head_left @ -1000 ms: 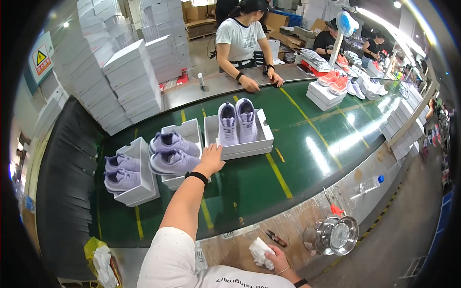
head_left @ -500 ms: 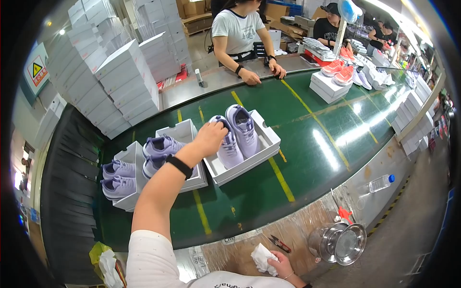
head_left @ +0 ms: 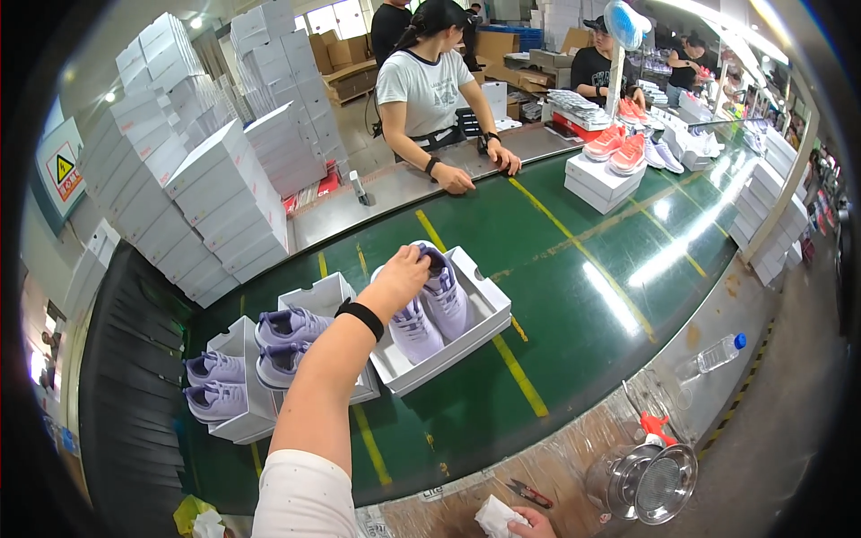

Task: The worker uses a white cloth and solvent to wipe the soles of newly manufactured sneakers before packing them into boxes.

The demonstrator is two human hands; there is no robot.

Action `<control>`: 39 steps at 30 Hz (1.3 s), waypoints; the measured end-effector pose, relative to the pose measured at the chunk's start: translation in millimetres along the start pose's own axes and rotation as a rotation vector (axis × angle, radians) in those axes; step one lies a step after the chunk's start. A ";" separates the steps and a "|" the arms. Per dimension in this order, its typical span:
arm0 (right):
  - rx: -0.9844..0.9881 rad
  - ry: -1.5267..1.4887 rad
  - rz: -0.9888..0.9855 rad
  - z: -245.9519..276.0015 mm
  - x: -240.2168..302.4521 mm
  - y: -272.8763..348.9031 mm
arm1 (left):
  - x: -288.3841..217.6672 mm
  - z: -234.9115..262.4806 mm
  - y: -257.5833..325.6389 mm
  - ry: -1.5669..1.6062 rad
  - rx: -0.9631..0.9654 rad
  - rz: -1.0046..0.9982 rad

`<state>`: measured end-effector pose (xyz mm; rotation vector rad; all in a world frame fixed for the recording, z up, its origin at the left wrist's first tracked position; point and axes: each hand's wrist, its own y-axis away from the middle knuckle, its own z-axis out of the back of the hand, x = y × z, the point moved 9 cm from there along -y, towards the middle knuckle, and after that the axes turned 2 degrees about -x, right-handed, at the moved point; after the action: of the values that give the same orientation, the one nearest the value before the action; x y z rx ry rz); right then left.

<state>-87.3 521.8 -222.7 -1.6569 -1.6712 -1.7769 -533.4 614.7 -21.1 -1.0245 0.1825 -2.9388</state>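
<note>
Left hand (head_left: 404, 274) curls over lavender shoe (head_left: 415, 332), can't tell if fingers grip; shoe's in white box (head_left: 457, 357), toward green belt's (head_left: 556, 296) left end. Sideways pull could skew box; right hand (head_left: 534, 524) pinches white cloth (head_left: 496, 517)

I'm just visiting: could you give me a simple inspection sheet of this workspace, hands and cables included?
Surface: green belt with yellow stripes.
Things: lavender shoes, paired in three open white boxes.
Clutter: snips, metal bowl and clear bottle on the near bench.
Hands: left hand has fingers at one shoe's collar; right hand holds a crumpled white wad.
Cables: none clearly identifiable.
Surroundings: stacked boxes, blue fan, co-worker opposite.
</note>
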 end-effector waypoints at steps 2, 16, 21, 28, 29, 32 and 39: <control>-0.008 -0.028 -0.008 4.3 -6.0 -3.5 | 3.3 -14.4 7.3 0.021 0.107 0.032; 0.012 0.009 0.032 10.1 -1.7 -10.8 | 9.6 -50.7 12.4 0.118 0.364 0.122; 0.018 -0.006 0.026 9.4 -4.7 -11.7 | 14.7 -24.2 26.0 0.050 0.399 0.131; 0.081 -0.006 0.057 8.6 -8.8 -7.5 | 57.1 85.7 49.8 -0.049 0.255 0.250; 0.084 -0.009 0.072 8.9 -8.8 -7.9 | 55.6 103.3 53.5 -0.063 0.247 0.250; -0.003 -0.171 0.071 16.5 -9.1 -8.2 | 48.6 150.5 85.5 -0.040 0.272 0.351; 0.056 -0.236 0.053 12.9 -11.2 -14.0 | -56.6 188.2 229.6 0.312 0.370 0.667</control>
<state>-86.5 531.0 -242.8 -1.9298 -1.7339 -1.5463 -375.8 371.0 63.1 -0.3517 -0.0197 -2.3647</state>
